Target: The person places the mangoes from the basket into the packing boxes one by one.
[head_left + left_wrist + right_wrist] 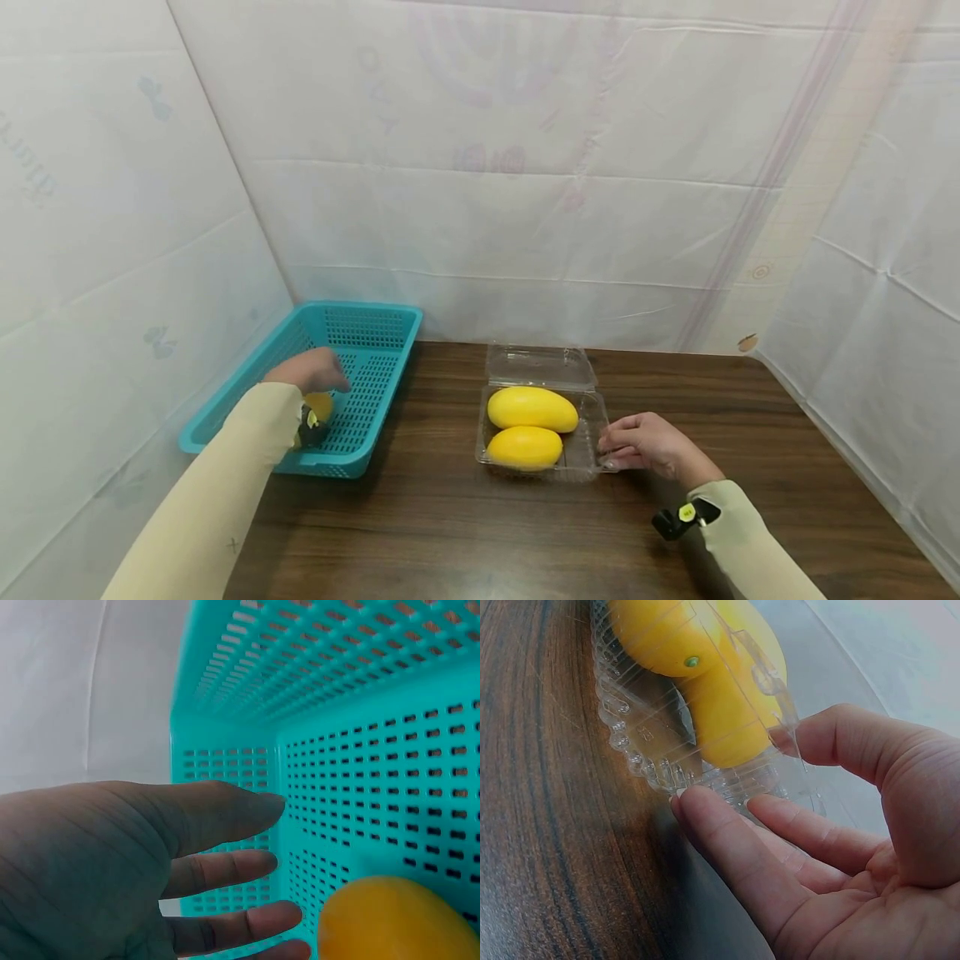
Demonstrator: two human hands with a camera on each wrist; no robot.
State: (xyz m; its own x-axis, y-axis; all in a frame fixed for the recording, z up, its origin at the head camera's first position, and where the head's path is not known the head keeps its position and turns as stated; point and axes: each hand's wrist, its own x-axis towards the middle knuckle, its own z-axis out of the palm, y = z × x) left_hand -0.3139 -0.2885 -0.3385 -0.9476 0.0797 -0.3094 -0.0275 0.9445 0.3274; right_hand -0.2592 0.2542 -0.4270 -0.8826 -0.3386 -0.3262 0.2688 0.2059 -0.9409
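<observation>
My left hand [309, 369] is inside the turquoise basket [397, 375], above its bottom. In the left wrist view its fingers [247, 922] are spread and hold nothing, beside an orange-yellow mango [397, 922] lying in the basket. My right hand [651, 446] grips the right side of a clear plastic clamshell box [588, 425], thumb [817, 739] at the rim and fingertips against the outer wall. Two bright yellow mangoes, a back one [531, 408] and a front one [525, 448], lie side by side in the left part of the box.
The clamshell's lid [540, 367] is folded back toward the rear wall. Everything stands on a dark wooden table [465, 533]. White sheeting [480, 225] closes off the back and both sides, and the basket stands close against the left sheet.
</observation>
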